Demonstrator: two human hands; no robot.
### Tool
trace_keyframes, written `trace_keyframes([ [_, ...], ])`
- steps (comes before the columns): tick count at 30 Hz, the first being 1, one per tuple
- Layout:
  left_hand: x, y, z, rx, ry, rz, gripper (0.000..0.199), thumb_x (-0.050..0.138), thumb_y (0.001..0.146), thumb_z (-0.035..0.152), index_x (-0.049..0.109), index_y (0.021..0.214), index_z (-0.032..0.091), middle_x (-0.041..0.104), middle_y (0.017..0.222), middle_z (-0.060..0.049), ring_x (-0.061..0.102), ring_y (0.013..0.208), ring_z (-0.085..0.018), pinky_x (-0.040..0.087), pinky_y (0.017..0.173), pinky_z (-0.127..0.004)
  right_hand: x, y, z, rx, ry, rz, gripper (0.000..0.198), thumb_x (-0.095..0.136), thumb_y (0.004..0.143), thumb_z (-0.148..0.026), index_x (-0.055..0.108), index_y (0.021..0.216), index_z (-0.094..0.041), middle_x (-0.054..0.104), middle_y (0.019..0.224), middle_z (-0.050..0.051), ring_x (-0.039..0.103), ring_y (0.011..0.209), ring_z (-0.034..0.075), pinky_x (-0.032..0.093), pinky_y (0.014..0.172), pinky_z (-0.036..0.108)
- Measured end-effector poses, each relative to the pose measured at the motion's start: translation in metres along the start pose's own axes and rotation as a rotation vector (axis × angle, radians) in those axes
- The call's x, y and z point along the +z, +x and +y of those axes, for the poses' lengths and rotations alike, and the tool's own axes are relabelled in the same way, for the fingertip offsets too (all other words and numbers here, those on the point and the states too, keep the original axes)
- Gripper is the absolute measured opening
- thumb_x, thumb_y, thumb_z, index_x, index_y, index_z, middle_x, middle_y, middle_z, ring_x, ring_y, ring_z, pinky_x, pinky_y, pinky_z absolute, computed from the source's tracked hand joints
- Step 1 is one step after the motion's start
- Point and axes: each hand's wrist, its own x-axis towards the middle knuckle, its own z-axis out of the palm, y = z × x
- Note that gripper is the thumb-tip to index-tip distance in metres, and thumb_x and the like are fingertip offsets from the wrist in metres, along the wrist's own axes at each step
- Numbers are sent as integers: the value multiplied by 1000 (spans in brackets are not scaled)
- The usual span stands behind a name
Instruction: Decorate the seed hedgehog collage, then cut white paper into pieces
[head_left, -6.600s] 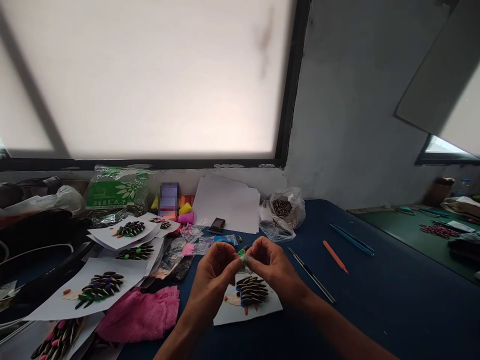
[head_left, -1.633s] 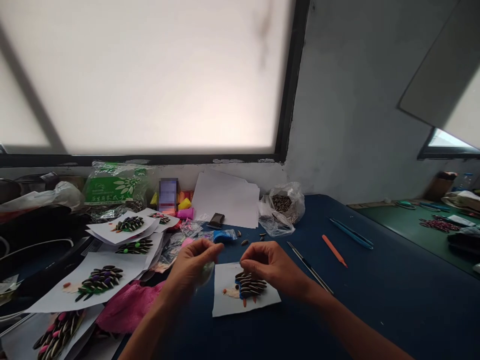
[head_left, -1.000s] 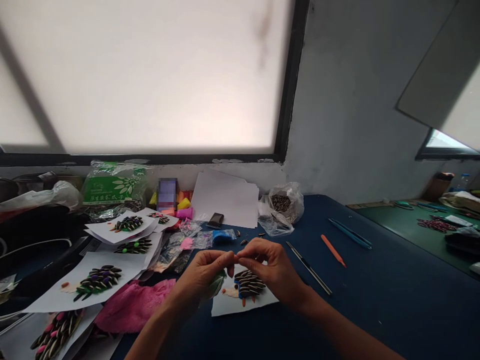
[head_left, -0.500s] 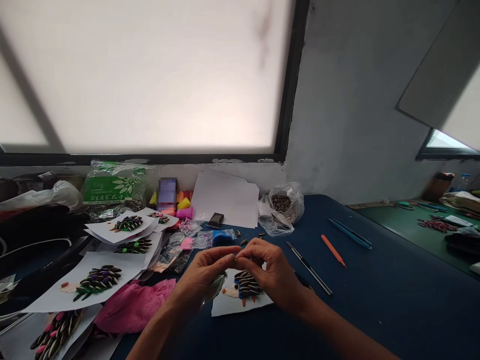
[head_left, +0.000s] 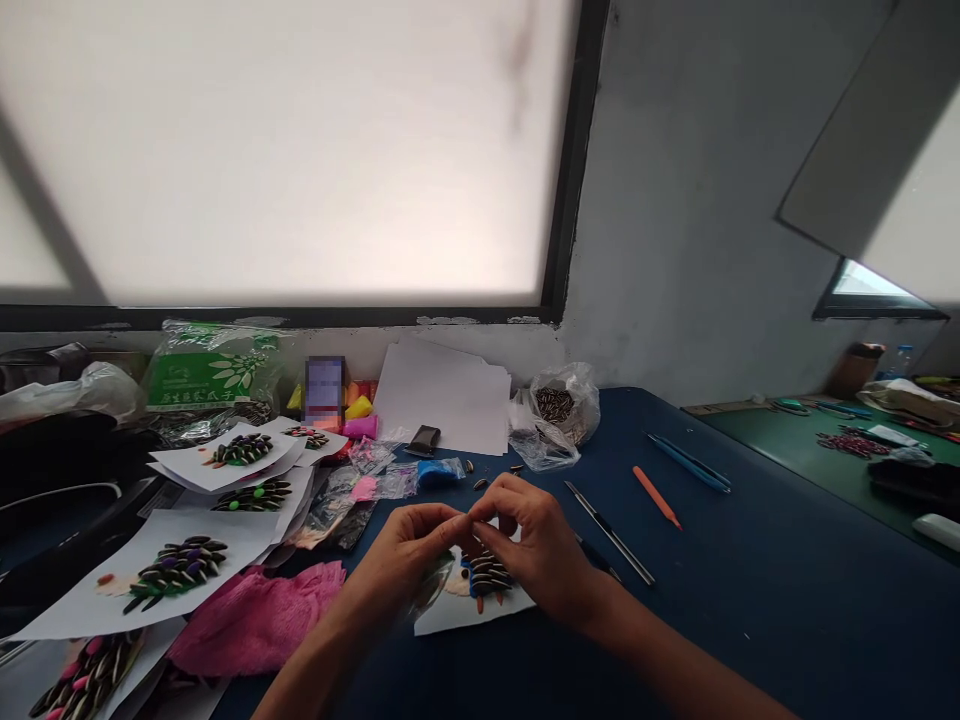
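Observation:
My left hand and my right hand meet fingertip to fingertip above the work, both pinched. Whatever sits between the tips is too small to make out. A small clear plastic bag with a greenish tint hangs from the curled lower fingers of my left hand. Beneath the hands lies a white paper sheet bearing a hedgehog figure, its back of striped sunflower seeds edged in blue clay, with small orange feet. My right hand covers part of the figure.
Left are finished seed hedgehogs on paper and a pink cloth. Behind stand clay packets, white sheets and a seed bag. On the right lie a craft knife, an orange pen-like tool and blue tweezers.
The view has turned slightly right, so everything appears shifted left. My fingertips stay together, a little closer than before; the small plastic bag still hangs from my left hand.

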Motion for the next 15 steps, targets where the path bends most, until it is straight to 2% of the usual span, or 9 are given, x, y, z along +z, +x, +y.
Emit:
trace_keyframes([
  [3, -1, 0, 0, -31, -7, 33, 46, 76, 63, 59, 67, 62, 14, 47, 46, 5, 30, 39, -5, 21, 39, -20, -2, 1, -1, -9, 52, -41, 10, 65, 84, -14, 72, 78, -19, 59, 78, 1, 53, 67, 11, 42, 59, 24],
  [5, -2, 0, 0, -43, -15, 44, 47, 77, 61, 60, 64, 60, 15, 40, 42, 8, 25, 37, -4, 17, 38, -20, -3, 1, -1, 6, 94, -61, 7, 66, 83, -15, 73, 83, -18, 60, 79, 1, 53, 66, 11, 43, 59, 24],
  [15, -6, -2, 1, -79, 31, -22, 52, 68, 68, 67, 63, 64, 15, 36, 40, 9, 25, 35, -4, 14, 37, -20, -6, 3, 1, -5, 72, -55, 8, 66, 84, -17, 73, 80, -17, 59, 76, 1, 53, 65, 11, 42, 58, 24],
])
